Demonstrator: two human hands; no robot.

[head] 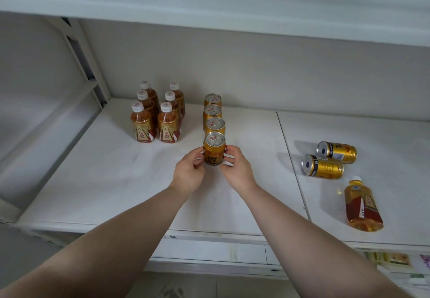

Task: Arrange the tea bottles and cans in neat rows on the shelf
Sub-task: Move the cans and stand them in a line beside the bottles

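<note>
Both hands, left hand [189,170] and right hand [235,168], grip an upright gold metal can [214,148] on the white shelf [104,176], at the front of a four-can row. Six amber tea bottles [155,114] stand left; two gold cans [329,160] and one bottle [361,204] lie toppled right.

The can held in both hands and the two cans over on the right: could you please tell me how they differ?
The held can stands upright, top up, at the front of a row of four; the two right cans lie on their sides, bases toward the camera. The held can is in the grip of the left hand and right hand; the right cans lie loose, untouched. All are gold cans.
</note>
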